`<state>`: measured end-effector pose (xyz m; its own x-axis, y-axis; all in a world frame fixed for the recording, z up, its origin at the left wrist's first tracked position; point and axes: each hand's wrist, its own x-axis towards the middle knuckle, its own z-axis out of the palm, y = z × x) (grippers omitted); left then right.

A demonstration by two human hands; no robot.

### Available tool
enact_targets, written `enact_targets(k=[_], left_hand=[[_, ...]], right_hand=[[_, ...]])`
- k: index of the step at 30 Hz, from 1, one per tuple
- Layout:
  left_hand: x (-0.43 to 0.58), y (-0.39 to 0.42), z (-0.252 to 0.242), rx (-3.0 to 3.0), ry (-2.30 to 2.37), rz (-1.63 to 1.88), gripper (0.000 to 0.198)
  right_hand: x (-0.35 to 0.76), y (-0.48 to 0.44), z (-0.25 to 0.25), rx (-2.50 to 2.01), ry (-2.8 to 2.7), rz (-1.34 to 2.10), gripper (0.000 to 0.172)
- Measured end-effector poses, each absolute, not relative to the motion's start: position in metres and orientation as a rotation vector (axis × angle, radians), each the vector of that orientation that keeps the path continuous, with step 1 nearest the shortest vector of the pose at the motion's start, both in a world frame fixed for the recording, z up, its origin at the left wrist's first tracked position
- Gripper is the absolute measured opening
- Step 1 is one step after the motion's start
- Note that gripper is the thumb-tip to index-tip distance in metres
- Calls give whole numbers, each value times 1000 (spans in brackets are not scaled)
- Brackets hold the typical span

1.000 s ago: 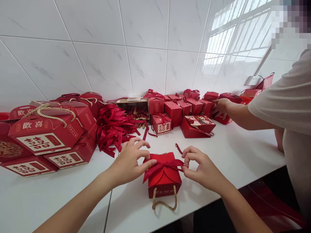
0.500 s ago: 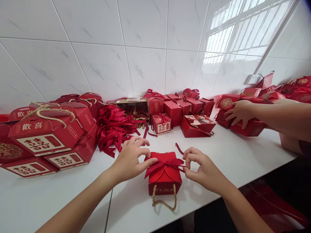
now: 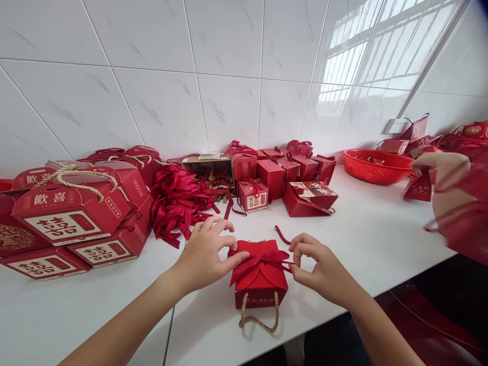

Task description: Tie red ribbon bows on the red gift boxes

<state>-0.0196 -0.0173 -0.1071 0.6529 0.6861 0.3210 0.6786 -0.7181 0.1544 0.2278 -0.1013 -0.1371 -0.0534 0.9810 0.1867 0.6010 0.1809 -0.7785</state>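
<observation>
A small red gift box [image 3: 263, 282] with scalloped top flaps sits upright on the white table in front of me. Tied across its top is a dark red ribbon [image 3: 249, 264] in a bow. My left hand [image 3: 206, 254] is closed on the bow's left side, its thumb lying on the ribbon; the fingertips behind are partly hidden. My right hand [image 3: 314, 263] pinches the ribbon at the right between thumb and fingers, pulled out straight from the knot. A gold rope handle [image 3: 259, 325] hangs from the box's front onto the table.
Large red boxes [image 3: 68, 216] are stacked at left. Loose ribbons [image 3: 179, 201] are heaped beside an open carton [image 3: 209, 165]. Several small red boxes [image 3: 270, 178] stand by the wall. A red basket [image 3: 375, 173] lies right, near a co-worker's blurred hand [image 3: 450, 173] with red boxes.
The co-worker's hands have carried the red boxes off to the right, uncovering the red basket. My hands and the gift box have barely shifted; the bow looks slightly tighter.
</observation>
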Motion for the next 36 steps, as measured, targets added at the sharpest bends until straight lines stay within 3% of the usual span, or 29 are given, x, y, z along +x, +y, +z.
enact_targets(k=[27,36], left_hand=[[-18,-22,-111,2984,1181,682,38],[-20,-22,-128,2421,1009,665,25]], right_hand=[[226,-101,-136,-1534,-1806,536,13],[227,-102,-148,-1579,-1768,489,11]])
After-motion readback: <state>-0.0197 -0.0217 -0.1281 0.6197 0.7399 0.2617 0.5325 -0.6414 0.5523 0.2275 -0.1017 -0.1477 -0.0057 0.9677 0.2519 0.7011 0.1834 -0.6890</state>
